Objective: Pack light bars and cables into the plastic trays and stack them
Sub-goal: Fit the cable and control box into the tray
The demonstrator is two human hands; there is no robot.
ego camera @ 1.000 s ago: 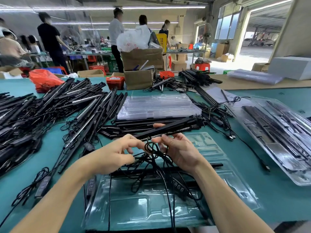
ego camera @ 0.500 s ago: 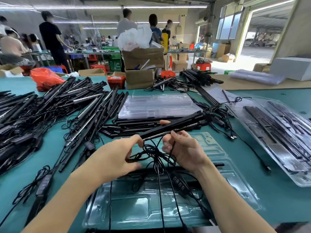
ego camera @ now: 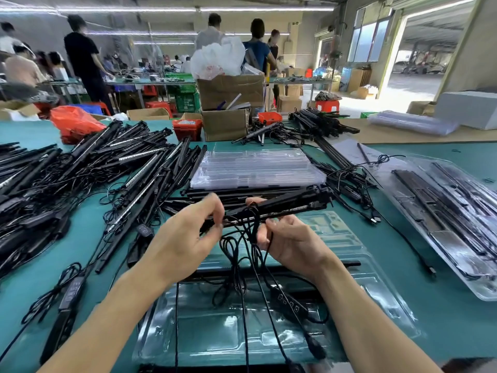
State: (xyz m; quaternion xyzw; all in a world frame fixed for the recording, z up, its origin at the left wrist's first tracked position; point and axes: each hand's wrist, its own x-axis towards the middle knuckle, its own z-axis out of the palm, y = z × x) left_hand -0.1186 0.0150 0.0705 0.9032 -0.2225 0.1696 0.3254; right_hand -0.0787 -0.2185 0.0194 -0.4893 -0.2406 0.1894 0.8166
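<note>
A clear plastic tray (ego camera: pixel 371 286) lies nearest on the green surface (ego camera: pixel 443 319), with a black light bar (ego camera: pixel 347 263) across it and a cable controller (ego camera: pixel 289 302) hanging over it. Above the tray, the left hand (ego camera: pixel 185 243) pinches the near end of a bundle of light bars (ego camera: pixel 290 204) between thumb and fingers, while the right hand (ego camera: pixel 293 243) curls around the bundle and its looped black cable (ego camera: pixel 239 243). Beyond sits a stack of empty trays (ego camera: pixel 255 168); a filled tray (ego camera: pixel 451 216) lies to the right, and a heap of loose bars (ego camera: pixel 80 170) to the left.
</note>
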